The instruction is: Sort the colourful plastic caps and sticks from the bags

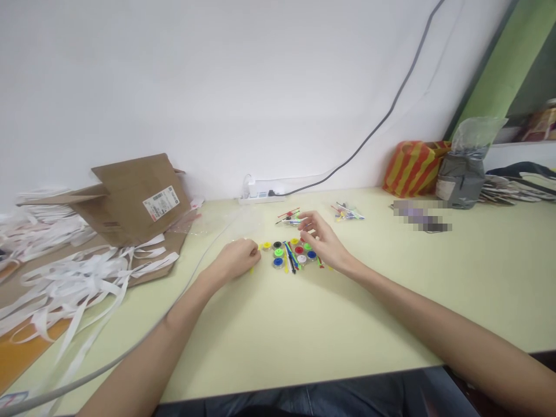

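A cluster of small round coloured pots [289, 252] (yellow, green, blue, red, black, white) lies on the pale green table [304, 324] with thin coloured sticks [290, 258] among them. My left hand [238, 258] rests just left of the cluster, fingers curled closed; a yellow piece shows at its fingertips, but what it holds is hidden. My right hand [324, 240] hovers over the right side of the cluster, fingers bent and slightly apart, nothing visible in them. More sticks [288, 216] lie beyond.
A torn brown cardboard box [134, 200] and a heap of white paper strips [73, 284] fill the left. A white power strip [263, 194] sits by the wall. A packet of sticks [347, 213], a striped bag [412, 168] and a grey bag [463, 174] lie at right.
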{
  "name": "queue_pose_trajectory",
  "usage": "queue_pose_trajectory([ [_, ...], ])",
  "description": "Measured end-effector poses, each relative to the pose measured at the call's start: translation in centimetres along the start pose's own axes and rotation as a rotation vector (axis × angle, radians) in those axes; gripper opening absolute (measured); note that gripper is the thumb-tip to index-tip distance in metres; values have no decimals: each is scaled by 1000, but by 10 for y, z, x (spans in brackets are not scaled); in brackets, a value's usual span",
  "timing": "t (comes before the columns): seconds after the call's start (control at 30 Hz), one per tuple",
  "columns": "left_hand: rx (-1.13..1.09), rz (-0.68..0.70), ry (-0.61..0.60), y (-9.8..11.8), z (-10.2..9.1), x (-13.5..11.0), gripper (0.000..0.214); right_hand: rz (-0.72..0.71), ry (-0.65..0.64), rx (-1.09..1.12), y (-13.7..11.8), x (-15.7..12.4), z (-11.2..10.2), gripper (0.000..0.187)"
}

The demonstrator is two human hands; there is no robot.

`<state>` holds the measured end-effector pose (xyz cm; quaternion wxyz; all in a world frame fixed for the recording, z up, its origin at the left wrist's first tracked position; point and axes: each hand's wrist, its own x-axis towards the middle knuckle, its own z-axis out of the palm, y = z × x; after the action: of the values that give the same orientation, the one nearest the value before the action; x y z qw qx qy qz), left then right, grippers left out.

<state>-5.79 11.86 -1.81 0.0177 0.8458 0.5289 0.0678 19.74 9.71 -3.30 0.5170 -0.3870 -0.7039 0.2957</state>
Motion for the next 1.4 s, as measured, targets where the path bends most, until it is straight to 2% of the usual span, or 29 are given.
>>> queue_pose_trajectory([
  [0.1, -36, 25, -1, 2, 2, 0, 38, -100, 70, -229, 14, 6, -12, 34],
  [0.17, -52, 31, 2, 3, 4, 1, 39, -132, 57, -357, 27, 13, -21, 32],
  [0.3, -73, 37, 18, 4, 5, 2, 41, -51, -25, -524, 49, 32, -34, 29],
  [0.4, -82, 40, 49, 7, 5, 1, 42, 52, -82, -692, 57, 51, -32, 25],
  [0.5, -82, 18, 113, 10, 4, 0, 42, 88, -145, -765, 58, 68, -23, 15],
  [0.6, -80, -50, 231, 13, 0, 0, 44, 83, -171, -792, 55, 77, -20, 8],
  [0.73, -107, -112, 408, 17, -5, -1, 45, 71, -127, -848, 44, 71, -34, 8],
  [0.83, -123, -71, 474, 24, -6, -4, 45, 70, -46, -879, 32, 57, -49, 12],
  [0.9, -171, 2, 490, 32, -5, -6, 39, 80, 26, -734, 22, 47, -49, 8],
  [0.97, -266, 110, 500, 41, -4, -8, 26, 98, 44, -400, 11, 37, -39, 10],
  [1.03, -355, 201, 500, 51, -2, -10, 34, 102, -30, -34, -2, 25, -19, 18],
  [1.1, -387, 256, 482, 59, 0, -10, 36, 81, -92, 166, -14, 12, 0, 22],
  [1.17, -381, 307, 446, 62, 1, -11, 25, 87, -105, 257, -23, -1, 14, 22],
  [1.23, -346, 377, 391, 63, 1, -12, 20, 101, -109, 292, -27, -12, 19, 20],
  [1.3, -315, 425, 345, 63, 0, -13, 19, 99, -132, 314, -29, -19, 17, 21],
  [1.4, -284, 411, 327, 65, -3, -15, 16, 86, -221, 392, -31, -23, 13, 26],
])
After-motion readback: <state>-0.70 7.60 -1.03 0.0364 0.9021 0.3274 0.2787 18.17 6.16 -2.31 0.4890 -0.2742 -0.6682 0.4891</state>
